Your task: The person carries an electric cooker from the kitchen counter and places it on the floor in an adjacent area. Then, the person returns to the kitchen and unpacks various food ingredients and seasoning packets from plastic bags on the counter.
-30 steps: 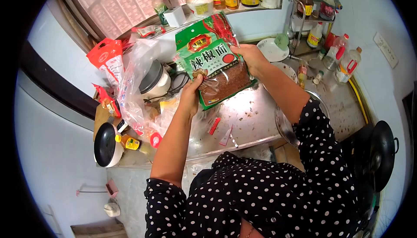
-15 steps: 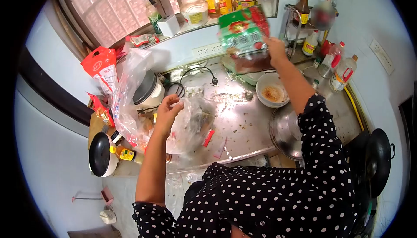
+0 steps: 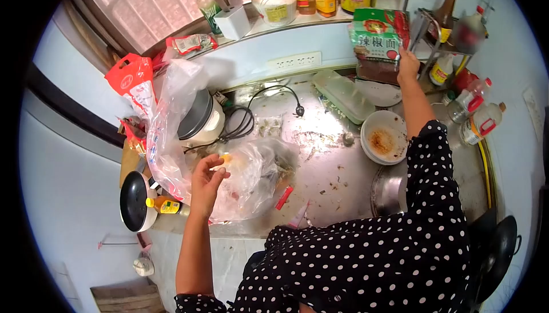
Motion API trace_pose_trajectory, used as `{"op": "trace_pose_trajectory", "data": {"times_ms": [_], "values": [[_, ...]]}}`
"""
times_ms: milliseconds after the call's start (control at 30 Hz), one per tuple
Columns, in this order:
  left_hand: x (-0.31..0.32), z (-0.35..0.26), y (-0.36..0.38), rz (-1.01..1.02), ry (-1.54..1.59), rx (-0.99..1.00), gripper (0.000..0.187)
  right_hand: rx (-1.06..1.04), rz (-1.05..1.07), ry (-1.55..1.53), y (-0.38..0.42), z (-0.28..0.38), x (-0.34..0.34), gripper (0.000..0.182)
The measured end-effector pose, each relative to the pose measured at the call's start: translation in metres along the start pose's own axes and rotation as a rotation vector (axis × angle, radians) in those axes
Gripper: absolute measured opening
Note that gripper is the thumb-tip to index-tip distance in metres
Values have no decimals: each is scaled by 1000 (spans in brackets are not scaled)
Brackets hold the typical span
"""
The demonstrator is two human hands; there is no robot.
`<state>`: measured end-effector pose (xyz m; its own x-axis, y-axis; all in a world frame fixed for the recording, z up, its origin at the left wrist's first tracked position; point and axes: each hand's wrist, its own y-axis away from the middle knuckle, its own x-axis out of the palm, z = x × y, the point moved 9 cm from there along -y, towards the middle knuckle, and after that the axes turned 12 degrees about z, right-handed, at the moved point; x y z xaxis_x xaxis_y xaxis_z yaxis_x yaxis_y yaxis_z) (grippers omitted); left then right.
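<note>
My right hand (image 3: pixel 408 65) grips the edge of a green and red bag of chili powder (image 3: pixel 374 43), upright by the back wall beside the small metal rack. Reddish powder shows through the bag's lower part. Below it stand a white bowl (image 3: pixel 384 137) with brown residue inside and a long pale green container (image 3: pixel 343 97). My left hand (image 3: pixel 208 180) holds nothing, with fingers loosely bent and apart. It hovers over a crumpled clear plastic bag (image 3: pixel 251 184) on the metal counter.
A metal basin (image 3: pixel 390 190) sits near the counter's front. At left are a rice cooker (image 3: pixel 200 116), a frying pan (image 3: pixel 135 201) and a yellow-capped bottle (image 3: pixel 166 204). Several bottles and jars line the windowsill; more bottles stand at right. A black cord (image 3: pixel 251 107) crosses the counter.
My right hand has carried the bag of chili powder to the right, toward the rack, uncovering the green container. My left hand has moved slightly down and left. The view has shifted.
</note>
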<state>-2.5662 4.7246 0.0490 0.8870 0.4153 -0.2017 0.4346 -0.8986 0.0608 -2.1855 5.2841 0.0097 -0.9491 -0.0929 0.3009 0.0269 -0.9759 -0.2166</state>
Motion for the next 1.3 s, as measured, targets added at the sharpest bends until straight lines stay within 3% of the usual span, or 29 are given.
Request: {"op": "trace_pose_trajectory", "data": {"times_ms": [33, 100, 167, 200, 300, 433, 467, 600, 700, 767, 800, 867, 933, 967, 1000, 1033, 1067, 1133, 1200, 1233, 1300], "values": [[-1, 1, 1, -5, 27, 4, 38, 33, -71, -11, 3, -6, -1, 35], [-2, 1, 3, -25, 22, -29, 37, 21, -4, -35, -12, -30, 0, 44], [-2, 3, 2, -22, 33, -72, 37, 41, -231, 10, -12, -45, -18, 37], [-3, 7, 2, -29, 32, -83, 37, 129, -209, 33, -7, -48, -15, 48], [-5, 15, 1, -34, 21, -80, 36, 204, -90, 11, -11, -75, -18, 55], [-2, 22, -1, -44, -4, -81, 33, 275, -69, 70, -34, -134, -51, 48], [-2, 23, -1, -45, -33, -82, 31, 271, -169, 127, -23, -124, -50, 44], [-1, 27, 2, -49, -127, -73, 29, 336, -57, 305, -19, -107, -38, 45], [0, 22, 5, -55, -243, -87, 28, 211, -45, 304, -6, -78, -23, 45], [2, 16, 8, -70, -342, -54, 29, -97, -342, 849, -6, -34, -36, 45], [2, 15, 9, -78, -340, -56, 29, -100, -333, 848, -1, -27, -21, 45], [6, 8, 10, -55, -412, -56, 31, -598, 37, 658, 29, 11, 54, 39], [9, 4, 10, -55, -478, -49, 31, -268, 437, 535, 67, -2, 135, 30], [11, 1, 8, -57, -539, -31, 32, -322, 564, 607, 80, -30, 166, 24], [14, -6, 7, -50, -613, 0, 33, -116, 709, 609, 110, -55, 199, 25], [12, -7, 8, -60, -614, -3, 33, -397, 980, 634, 144, -70, 235, 26], [10, -12, 11, -58, -699, 27, 33, -353, 1008, 679, 171, -109, 262, 28], [22, -22, 16, -6, -877, 106, 33, -242, 1309, 943, 251, -137, 318, 34], [21, -22, 19, -2, -891, 89, 32, -123, 1390, 1014, 268, -152, 332, 40], [18, -21, 23, -6, -912, 77, 32, -132, 1403, 1002, 279, -153, 342, 40], [9, -23, 30, -33, -946, 60, 32, -249, 1502, 1337, 303, -185, 358, 38]]}}
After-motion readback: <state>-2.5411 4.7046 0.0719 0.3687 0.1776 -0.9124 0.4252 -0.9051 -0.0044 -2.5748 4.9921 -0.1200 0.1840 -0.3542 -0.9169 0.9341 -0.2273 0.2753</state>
